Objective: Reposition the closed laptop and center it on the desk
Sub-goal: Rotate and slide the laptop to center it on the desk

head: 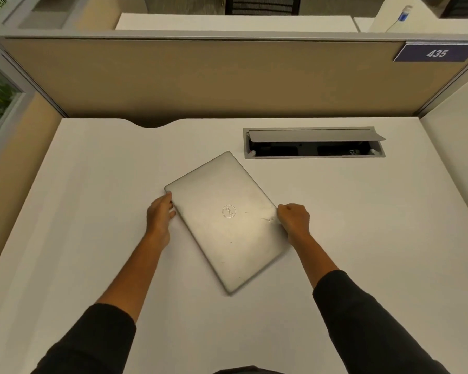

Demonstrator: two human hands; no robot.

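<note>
A closed silver laptop [224, 220] lies flat on the white desk [92, 184], turned at a slant with one corner pointing toward the back and another toward me. My left hand [160, 214] grips its left long edge near the far-left corner, fingers against the side. On the opposite long edge, near the middle, my right hand [293, 218] is curled around the rim. Both forearms come in from the bottom, in dark sleeves.
An open cable hatch [314, 143] with its grey flap raised is set into the desk at the back right, close to the laptop's far corner. A tan partition wall [200, 76] closes off the back and sides. A curved notch [152, 124] cuts the desk's rear edge.
</note>
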